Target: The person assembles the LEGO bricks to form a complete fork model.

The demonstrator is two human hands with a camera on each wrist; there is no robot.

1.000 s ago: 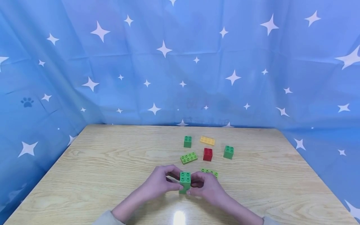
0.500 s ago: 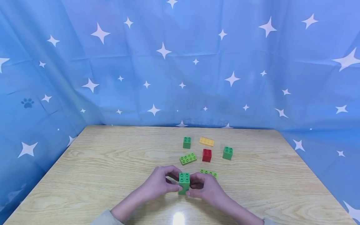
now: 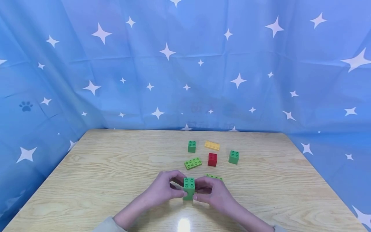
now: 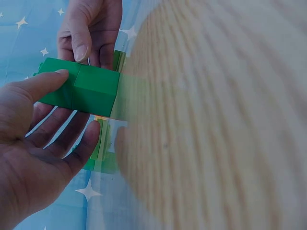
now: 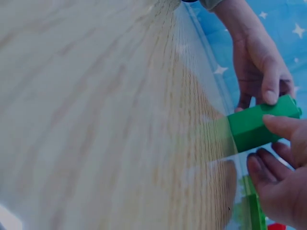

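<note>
Two green toy building bricks, one stacked on the other, form an upright tower at the front middle of the table. My left hand pinches it from the left, thumb on the near face and fingers behind. From the right, my right hand holds the tower, its thumb tip at the near right edge. A seam between the two bricks shows in the left wrist view. In the right wrist view the right thumb lies against the green side, with the other fingers curled below.
Beyond the hands lie a light green flat brick, a red brick, a yellow flat brick and two green bricks, one left and one right. Another light green flat brick is partly hidden behind the right hand.
Both hands stay around the green tower. The right thumb tip has slid slightly rightward toward the tower's edge. The whole head view has shifted a little.
</note>
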